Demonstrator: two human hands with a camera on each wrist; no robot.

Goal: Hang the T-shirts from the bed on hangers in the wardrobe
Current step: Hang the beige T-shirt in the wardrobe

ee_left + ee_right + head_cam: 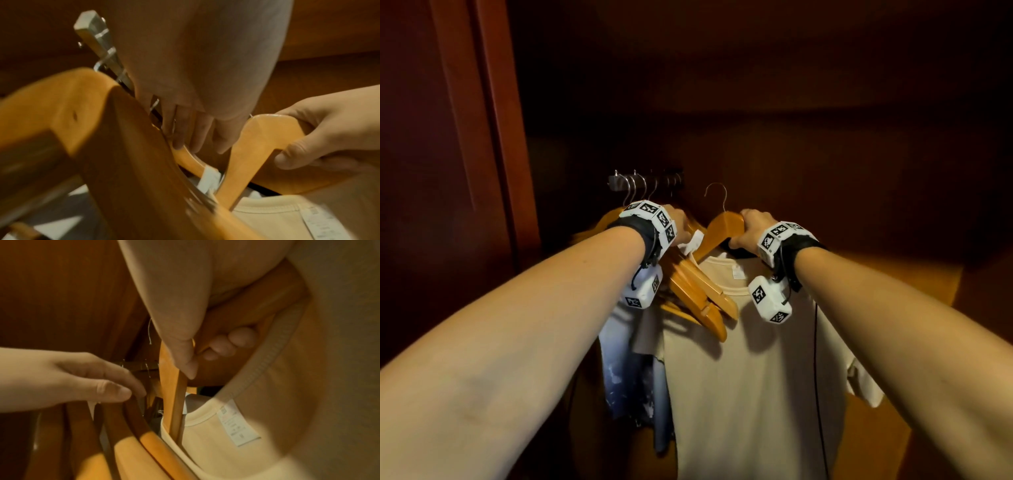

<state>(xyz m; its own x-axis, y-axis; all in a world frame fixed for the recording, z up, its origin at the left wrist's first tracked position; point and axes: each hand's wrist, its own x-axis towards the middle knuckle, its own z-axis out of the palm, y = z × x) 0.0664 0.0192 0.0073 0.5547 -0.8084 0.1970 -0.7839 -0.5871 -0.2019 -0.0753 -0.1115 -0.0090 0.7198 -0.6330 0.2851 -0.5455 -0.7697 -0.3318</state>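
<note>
Nearest, the cream T-shirt [750, 359] hangs from the wooden hanger [724, 228], filling the head view from centre down to 6 o'clock. The right hand [751, 228] is curled round the hanger's shoulder just beside the neck, thumb underneath, likely so the free wire hook [717, 195] stays upright and can be steered onto the rail [645, 180]; the hook is not yet on it.

At 9 o'clock of that hanger, the left hand [679, 221] rests with fairly straight fingers against the bunched hangers [698, 291], holding nothing; it probably pushes them aside to open a gap. These hangers, crowded and tilted, stand in the way of the hook. Below them hangs a blue patterned garment [630, 370].

Farthest, toward 12 o'clock, the rail carries several hooks against the dark wardrobe back [791, 120].
</note>
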